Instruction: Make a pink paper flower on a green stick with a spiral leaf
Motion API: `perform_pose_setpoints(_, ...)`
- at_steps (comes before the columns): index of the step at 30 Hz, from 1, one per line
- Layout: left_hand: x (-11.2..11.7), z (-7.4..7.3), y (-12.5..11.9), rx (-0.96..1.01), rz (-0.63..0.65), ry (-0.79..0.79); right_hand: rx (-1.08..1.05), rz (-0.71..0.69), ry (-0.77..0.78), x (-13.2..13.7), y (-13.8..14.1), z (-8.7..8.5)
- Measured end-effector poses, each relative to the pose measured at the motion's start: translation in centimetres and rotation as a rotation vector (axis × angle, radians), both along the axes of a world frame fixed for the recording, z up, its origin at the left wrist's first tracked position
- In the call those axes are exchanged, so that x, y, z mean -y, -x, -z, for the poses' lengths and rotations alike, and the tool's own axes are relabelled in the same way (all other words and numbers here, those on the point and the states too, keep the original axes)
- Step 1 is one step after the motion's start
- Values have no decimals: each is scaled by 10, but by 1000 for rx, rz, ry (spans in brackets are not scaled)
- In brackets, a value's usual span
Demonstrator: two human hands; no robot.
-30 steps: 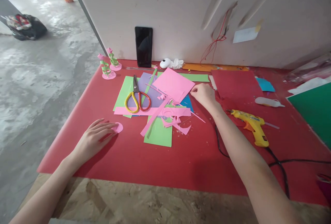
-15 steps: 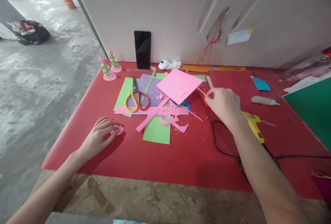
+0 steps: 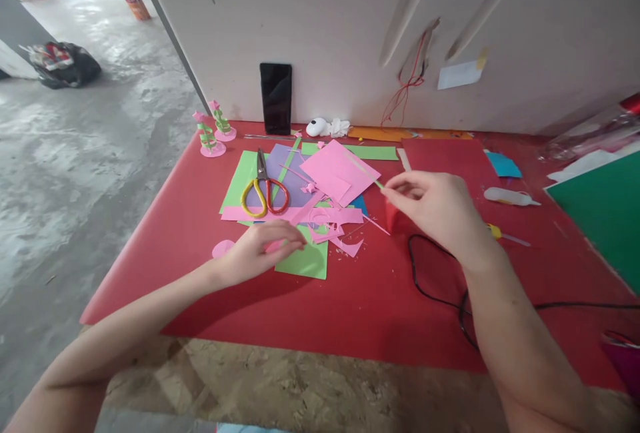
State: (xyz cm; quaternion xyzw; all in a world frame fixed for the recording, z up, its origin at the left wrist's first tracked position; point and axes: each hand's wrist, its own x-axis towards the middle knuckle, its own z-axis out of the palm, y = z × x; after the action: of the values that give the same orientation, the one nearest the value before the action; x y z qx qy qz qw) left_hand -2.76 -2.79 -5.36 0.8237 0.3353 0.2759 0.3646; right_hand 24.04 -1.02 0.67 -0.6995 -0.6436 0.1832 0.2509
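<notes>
My right hand (image 3: 434, 210) pinches a thin green paper stick (image 3: 379, 184) between thumb and fingertips, beside a pink paper sheet (image 3: 333, 163). My left hand (image 3: 257, 250) hovers with loosely bent fingers apart, holding nothing that I can see, over the near edge of a green paper piece (image 3: 305, 263). A pink paper disc (image 3: 223, 248) lies just left of it, on the red table cover (image 3: 320, 313). Scissors (image 3: 264, 186) with one yellow and one red handle rest on the stacked papers. Pink paper scraps (image 3: 347, 246) lie around them.
Two pink-and-green paper flowers (image 3: 206, 136) stand on round bases at the back left. A phone (image 3: 277, 98) leans on the wall. At the right are a yellow glue gun (image 3: 494, 230), partly hidden by my right arm, its black cord (image 3: 435, 296) and a small bottle (image 3: 510, 196).
My left hand has left the pink disc and moved right, toward the middle. My right hand has shifted slightly left, the green stick still in its fingers.
</notes>
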Motion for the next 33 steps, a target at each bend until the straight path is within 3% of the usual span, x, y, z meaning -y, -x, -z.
perform_pose_setpoints(3, -16, -5, -23, 160, -186, 296, -272, -155, 42, -2, 13, 12)
perform_pose_setpoints(6, -28, -12, -37, 369, -236, 472, -484, -245, 105, 0, 21, 21)
perform_pose_setpoints(10, -33, -17, -41, 548, -310, 470, -653, -296, 196, 6, 29, 27)
perform_pose_setpoints(14, -34, -17, -38, 587, -354, 432, -712, -309, 283, 13, 37, 31)
perform_pose_setpoints(20, -27, -27, -36, 637, -304, 445, -739, -353, 338, 24, 49, 28)
perform_pose_setpoints(27, -18, -31, -34, 687, -18, 571, -758, -477, 309, 30, 56, 16)
perform_pose_setpoints(33, -15, -31, -33, 727, 64, 598, -743, -478, 231, 33, 60, 16)
